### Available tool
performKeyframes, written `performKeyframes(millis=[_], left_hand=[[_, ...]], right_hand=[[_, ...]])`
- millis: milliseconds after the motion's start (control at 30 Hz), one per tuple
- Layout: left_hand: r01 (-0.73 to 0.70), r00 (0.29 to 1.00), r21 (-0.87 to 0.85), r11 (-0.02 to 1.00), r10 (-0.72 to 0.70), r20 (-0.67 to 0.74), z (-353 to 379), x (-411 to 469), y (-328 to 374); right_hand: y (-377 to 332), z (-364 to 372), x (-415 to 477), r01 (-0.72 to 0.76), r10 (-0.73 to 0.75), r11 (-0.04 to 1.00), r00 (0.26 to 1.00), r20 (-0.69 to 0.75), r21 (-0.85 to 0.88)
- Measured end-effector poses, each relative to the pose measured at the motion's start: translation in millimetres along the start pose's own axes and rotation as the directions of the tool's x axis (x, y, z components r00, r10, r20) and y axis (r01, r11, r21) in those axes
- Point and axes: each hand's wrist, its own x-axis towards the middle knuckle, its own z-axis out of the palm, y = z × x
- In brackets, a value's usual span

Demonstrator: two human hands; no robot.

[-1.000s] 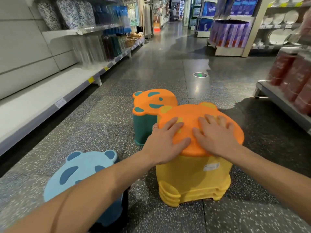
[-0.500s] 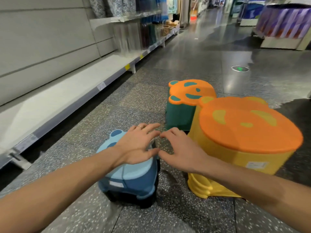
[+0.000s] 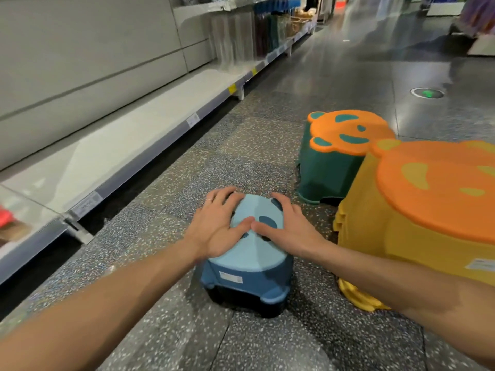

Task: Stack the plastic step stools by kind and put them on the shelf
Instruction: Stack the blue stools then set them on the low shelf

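Blue plastic panda-faced step stool is sitting on the speckled grey floor, near a nested stack of yellow plastic stools with an orange top. The left hand and right hand are lying flat on its pale seat, fingers spread, thumbs touching, clasping nothing. Behind, a green plastic stool topped in orange is standing; the long white shelf is running along the left.

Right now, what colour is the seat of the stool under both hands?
Light blue seat with dark blue panda patches, over a darker blue base; head view.
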Motion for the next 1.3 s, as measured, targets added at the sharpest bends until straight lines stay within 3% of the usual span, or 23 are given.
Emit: performKeyframes(millis=[100, 167, 267, 400, 667, 800, 933, 1000, 1100, 1167, 1233, 1300], left_hand=[[0.234, 0.969, -0.134, 0.963, -0.242, -0.041, 4, 2, -4], [0.3, 0.954, -0.185, 0.936, -0.3, 0.032, 1, 5, -8], [0.219, 0.971, -0.097, 0.971, -0.207, 0.123, -1, 5, -11], [0.158, 0.986, -0.107, 0.982, -0.15, 0.072, -2, 2, -10], [0.076, 0.955, -0.203, 0.976, -0.129, -0.265, -7, -20, -5], [-0.005, 0.936, -0.062, 0.998, -0.017, -0.352, -6, -36, -7], [-0.016, 0.967, 0.274, 0.962, 0.085, -0.241, -19, -24, -4], [-0.098, 0.964, 0.399, 0.912, 0.187, -0.191, -36, -10, 1], [-0.382, 0.919, 0.365, 0.849, 0.389, 0.057, -53, 4, 11], [-0.466, 0.885, 0.342, 0.816, 0.43, 0.178, -53, -1, 18], [-0.431, 0.902, 0.38, 0.819, 0.408, 0.143, -50, -14, 25], [-0.385, 0.919, 0.414, 0.825, 0.386, 0.085, -47, -32, 26]], right_hand=[[12, 14, 3, -0.035, 0.064, 0.981, 0.987, -0.146, 0.193], [17, 18, 4, -0.052, 0.103, 0.958, 0.98, -0.17, 0.284], [19, 17, 0, 0.037, -0.01, 0.98, 0.99, -0.141, 0.194], [19, 13, -7, 0.182, -0.173, 0.981, 0.975, -0.136, 0.058], [8, 10, 1, 0.38, -0.375, 0.925, 0.906, -0.198, -0.014], [8, 7, -8, 0.451, -0.458, 0.889, 0.868, -0.189, -0.083], [4, 12, -22, 0.469, -0.491, 0.871, 0.846, -0.209, -0.148], [2, 18, -32, 0.496, -0.529, 0.847, 0.821, -0.216, -0.189], [4, 24, -48, 0.53, -0.568, 0.821, 0.798, -0.204, -0.211], [4, 21, -53, 0.575, -0.606, 0.796, 0.762, -0.228, -0.189], [3, 11, -49, 0.615, -0.651, 0.759, 0.711, -0.265, -0.215], [-3, -1, -35, 0.603, -0.631, 0.776, 0.742, -0.228, -0.186]])
